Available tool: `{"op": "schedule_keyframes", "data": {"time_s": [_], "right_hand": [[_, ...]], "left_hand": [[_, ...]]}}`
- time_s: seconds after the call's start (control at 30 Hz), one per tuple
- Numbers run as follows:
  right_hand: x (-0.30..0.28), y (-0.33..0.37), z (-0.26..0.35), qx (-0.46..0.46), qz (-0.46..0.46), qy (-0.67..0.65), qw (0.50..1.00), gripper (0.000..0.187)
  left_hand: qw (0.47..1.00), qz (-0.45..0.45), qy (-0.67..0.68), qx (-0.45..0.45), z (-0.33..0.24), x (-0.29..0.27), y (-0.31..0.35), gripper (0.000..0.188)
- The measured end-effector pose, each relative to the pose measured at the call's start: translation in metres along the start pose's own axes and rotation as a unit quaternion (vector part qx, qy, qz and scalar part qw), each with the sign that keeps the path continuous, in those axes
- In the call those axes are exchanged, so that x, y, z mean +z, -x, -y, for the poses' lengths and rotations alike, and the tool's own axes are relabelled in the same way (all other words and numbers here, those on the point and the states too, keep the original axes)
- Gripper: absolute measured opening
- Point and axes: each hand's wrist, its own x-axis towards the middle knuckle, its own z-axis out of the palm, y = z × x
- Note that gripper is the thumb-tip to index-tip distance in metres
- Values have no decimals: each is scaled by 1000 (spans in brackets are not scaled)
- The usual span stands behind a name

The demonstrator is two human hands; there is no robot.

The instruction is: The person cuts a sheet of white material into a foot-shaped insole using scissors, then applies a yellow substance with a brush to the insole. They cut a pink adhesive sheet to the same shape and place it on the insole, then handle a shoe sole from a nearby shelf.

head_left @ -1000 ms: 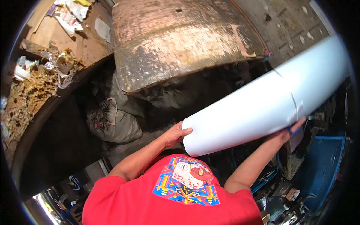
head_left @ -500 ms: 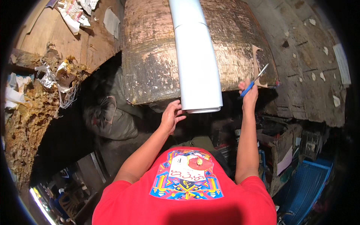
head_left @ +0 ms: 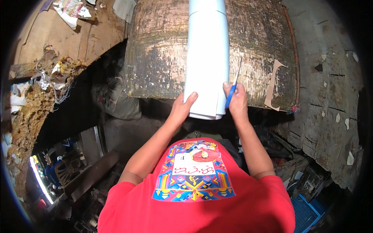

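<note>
A long white sheet, folded into several layers (head_left: 205, 66), lies lengthwise over the worn board, its near end hanging past the board's edge. My left hand (head_left: 182, 107) grips its left side near that end, thumb on top and fingers underneath. At the right side my right hand (head_left: 237, 101) holds scissors with blue handles (head_left: 230, 97), blades pointing away from me, while its thumb touches the sheet's edge. Whether the blades are fully closed is hard to see. Further right lies a thin tan cut piece (head_left: 273, 84), shaped like a bracket.
The scratched, worn wooden board (head_left: 155, 70) slopes in front of me. Left of it, a wooden surface carries torn paper scraps (head_left: 70, 13) and crusty yellowish-brown material (head_left: 35, 116). A grey bag (head_left: 123, 106) sits below. Weathered planks (head_left: 326, 85) border the right; a blue crate (head_left: 307, 211) stands low.
My left hand has taken hold of the sheet's left side. My right hand, with the scissors, has moved left from beside the tan piece to the sheet's right edge.
</note>
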Motion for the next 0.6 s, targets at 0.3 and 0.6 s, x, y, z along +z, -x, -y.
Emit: {"op": "schedule_keyframes", "data": {"time_s": [0.3,0.6], "right_hand": [[-63,30,-22,91,-30,-2,995,37],[-71,150,11,159,282,-24,946,24]], "left_hand": [[912,11,-297,284,3,-3,6,102],[912,81,-266,301,39,-45,-31,64]]}}
